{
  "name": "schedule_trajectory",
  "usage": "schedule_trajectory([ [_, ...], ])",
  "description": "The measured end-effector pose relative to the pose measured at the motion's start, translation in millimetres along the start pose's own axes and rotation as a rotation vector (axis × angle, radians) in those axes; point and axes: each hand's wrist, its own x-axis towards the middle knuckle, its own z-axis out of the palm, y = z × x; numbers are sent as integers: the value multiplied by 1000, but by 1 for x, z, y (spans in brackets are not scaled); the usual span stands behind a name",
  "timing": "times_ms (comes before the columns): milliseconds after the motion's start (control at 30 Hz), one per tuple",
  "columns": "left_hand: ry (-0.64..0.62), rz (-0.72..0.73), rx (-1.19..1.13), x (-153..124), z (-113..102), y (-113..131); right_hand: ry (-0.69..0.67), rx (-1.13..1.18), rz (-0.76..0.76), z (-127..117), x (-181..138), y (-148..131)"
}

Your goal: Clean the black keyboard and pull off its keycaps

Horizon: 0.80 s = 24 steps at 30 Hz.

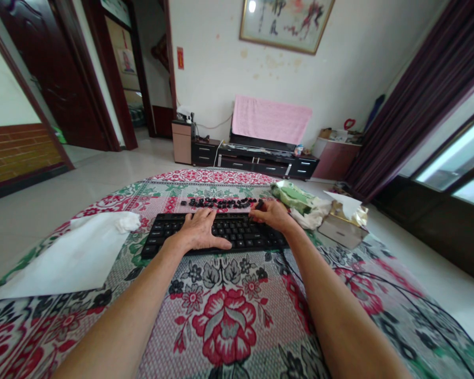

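Observation:
A black keyboard (237, 231) lies on the flowered tablecloth, with many of its keys in place. My left hand (199, 231) rests flat across its left-middle part, fingers spread and thumb stretched to the right. At the keyboard's upper right edge is my right hand (272, 215), its fingers pinched together. A small dark thing shows at those fingertips; its kind is too small to tell. Just behind the keyboard, several loose black keycaps (221, 203) lie in a rough row. My right hand and forearm cover part of the keyboard's right end.
White paper (75, 258) with a crumpled tissue (127, 222) lies at left. On the right are a green packet (294, 196), crumpled white tissue (312, 213) and a grey-brown box (342, 230). A black cable (395, 287) runs over the right side of the tablecloth (229, 342).

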Motion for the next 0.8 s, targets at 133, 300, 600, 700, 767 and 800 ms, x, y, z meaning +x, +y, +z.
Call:
schedule_trajectory([
  [133,-1,0,2,0,0,0,24,-107,-27,1,0,-3],
  [300,-4,-3,-1,1,-1,0,83,-415,-193,2,-9,-25],
  [600,-8,-1,8,0,-2,1,104,-157,-164,-3,-8,-22],
  [700,-10,-6,7,0,-2,1,136,-30,-143,-10,-8,-22],
  [767,-12,-5,7,0,-2,2,151,-15,-130,-13,-7,-19],
  [800,-13,-5,8,0,-2,2,171,-23,-118,-13,-6,-17],
])
